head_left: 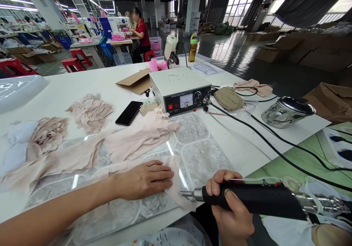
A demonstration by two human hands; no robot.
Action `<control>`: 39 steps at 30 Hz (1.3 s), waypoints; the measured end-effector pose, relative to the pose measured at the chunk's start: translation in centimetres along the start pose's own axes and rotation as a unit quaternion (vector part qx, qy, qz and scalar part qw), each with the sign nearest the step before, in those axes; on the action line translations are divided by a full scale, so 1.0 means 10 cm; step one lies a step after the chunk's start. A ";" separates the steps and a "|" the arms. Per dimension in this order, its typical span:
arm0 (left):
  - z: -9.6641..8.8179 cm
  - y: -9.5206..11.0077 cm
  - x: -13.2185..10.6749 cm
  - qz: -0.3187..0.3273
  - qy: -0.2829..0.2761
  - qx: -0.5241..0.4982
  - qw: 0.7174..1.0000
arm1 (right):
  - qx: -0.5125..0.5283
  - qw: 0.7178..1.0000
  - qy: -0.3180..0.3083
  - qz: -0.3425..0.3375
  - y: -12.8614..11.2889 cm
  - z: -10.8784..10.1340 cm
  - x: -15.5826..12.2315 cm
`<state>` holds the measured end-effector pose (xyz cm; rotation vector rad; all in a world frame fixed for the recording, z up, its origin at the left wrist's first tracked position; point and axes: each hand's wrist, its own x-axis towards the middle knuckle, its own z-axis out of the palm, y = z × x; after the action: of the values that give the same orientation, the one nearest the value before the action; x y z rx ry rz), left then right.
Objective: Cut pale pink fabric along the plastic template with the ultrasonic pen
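Observation:
My left hand (148,180) lies flat, fingers stretched out, on a thin beige fabric piece (174,169) spread over a clear patterned mat (203,158). In my right hand (231,205) is a black handheld ultrasonic cutter (253,198), fingers wrapped round its barrel. Its metal tip points left and meets the fabric near the right edge; whether it presses in I cannot tell. Beyond my left hand, more beige fabric strips (137,136) lie across the mat, with a crumpled heap (90,112) farther back and a bundle (51,132) at the left.
A white control box (178,80) with a dial stands behind the mat, its black cable (255,132) running right. Nearby are a phone (129,113), cardboard (134,81), an oval brown pattern piece (228,99), a steel mug (287,112) and a bottle (193,47). A person (140,33) sits sewing behind.

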<state>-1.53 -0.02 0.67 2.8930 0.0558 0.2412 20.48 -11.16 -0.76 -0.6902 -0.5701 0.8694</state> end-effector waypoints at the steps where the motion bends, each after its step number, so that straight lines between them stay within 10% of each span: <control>1: -0.02 -0.02 0.00 0.006 -0.004 0.000 1.000 | -0.001 1.000 0.000 -0.002 0.00 0.00 0.00; 26: -0.05 -0.19 -0.04 0.003 0.021 0.029 0.999 | 0.011 1.000 -0.009 -0.010 0.08 -0.03 0.17; 39: 0.04 0.03 -0.01 -0.008 0.055 0.069 0.996 | 0.005 1.000 -0.003 0.021 -0.14 -0.06 0.01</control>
<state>-1.59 -0.45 0.35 3.0114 0.1179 0.4097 21.62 -11.90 -0.13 -0.6920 -0.5588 0.9131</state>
